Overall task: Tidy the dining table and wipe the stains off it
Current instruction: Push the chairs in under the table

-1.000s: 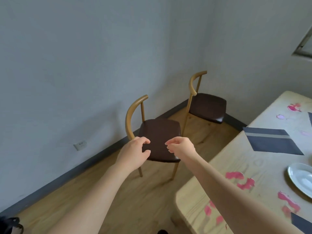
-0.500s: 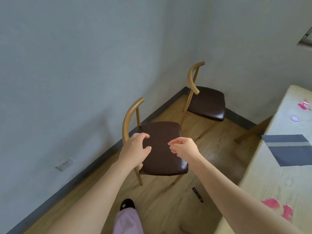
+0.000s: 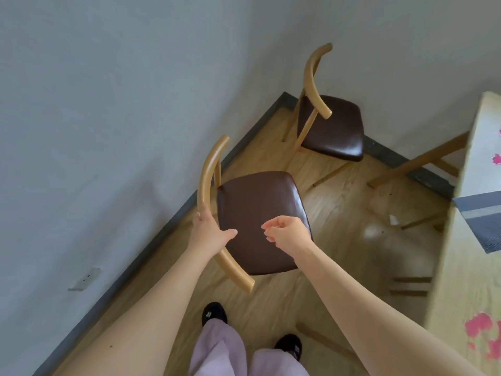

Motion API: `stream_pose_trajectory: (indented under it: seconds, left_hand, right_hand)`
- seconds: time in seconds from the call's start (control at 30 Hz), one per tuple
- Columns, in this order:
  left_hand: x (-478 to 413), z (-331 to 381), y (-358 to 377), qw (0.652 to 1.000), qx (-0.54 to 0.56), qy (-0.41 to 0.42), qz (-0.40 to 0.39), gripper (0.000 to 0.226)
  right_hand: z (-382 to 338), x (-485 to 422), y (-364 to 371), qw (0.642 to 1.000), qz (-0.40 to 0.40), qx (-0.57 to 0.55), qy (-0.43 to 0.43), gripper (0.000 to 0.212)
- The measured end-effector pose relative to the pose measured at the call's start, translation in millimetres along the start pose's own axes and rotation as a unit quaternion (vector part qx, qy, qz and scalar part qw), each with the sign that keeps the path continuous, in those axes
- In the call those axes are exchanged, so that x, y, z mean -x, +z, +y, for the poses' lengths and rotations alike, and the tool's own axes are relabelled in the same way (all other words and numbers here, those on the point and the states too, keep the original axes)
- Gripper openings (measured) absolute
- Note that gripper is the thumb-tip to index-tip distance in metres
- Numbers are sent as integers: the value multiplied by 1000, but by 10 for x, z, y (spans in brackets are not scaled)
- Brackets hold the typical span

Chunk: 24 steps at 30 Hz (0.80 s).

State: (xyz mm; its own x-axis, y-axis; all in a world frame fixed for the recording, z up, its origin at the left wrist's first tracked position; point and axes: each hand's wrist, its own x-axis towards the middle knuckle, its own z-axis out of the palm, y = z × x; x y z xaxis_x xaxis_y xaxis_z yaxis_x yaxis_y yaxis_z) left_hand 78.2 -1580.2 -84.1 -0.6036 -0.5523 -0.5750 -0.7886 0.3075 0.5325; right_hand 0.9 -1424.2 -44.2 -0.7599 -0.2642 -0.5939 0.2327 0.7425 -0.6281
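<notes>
Left hand (image 3: 208,234) grips chair (image 3: 260,221) backrest — right hand (image 3: 287,232) hovers, half-curled.

Plain grey walls (image 3: 113,109) meet in a corner, edged by a dark skirting board (image 3: 173,213) above a light wood-plank floor (image 3: 349,221). A white wall socket (image 3: 84,279) sits low on the left wall. A second wooden chair (image 3: 329,123) with a dark brown seat stands in the corner.

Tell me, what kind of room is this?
Probably a home dining area: two wooden chairs with dark padded seats, the nearer chair held by the left hand, stand beside a light table with a placemat.
</notes>
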Motion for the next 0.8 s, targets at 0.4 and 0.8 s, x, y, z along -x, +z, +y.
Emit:
stream_pose_trajectory:
  seconds: [0.4, 0.8]
  left_hand:
    - [-456, -48, 456, 989, -35, -146, 19, 115]
    - [-195, 377, 1047, 997, -54, -45, -10, 121]
  right_hand:
    - [510, -340, -286, 996, 12, -23, 88, 21]
    - [1139, -289, -852, 991, 45, -60, 115, 20]
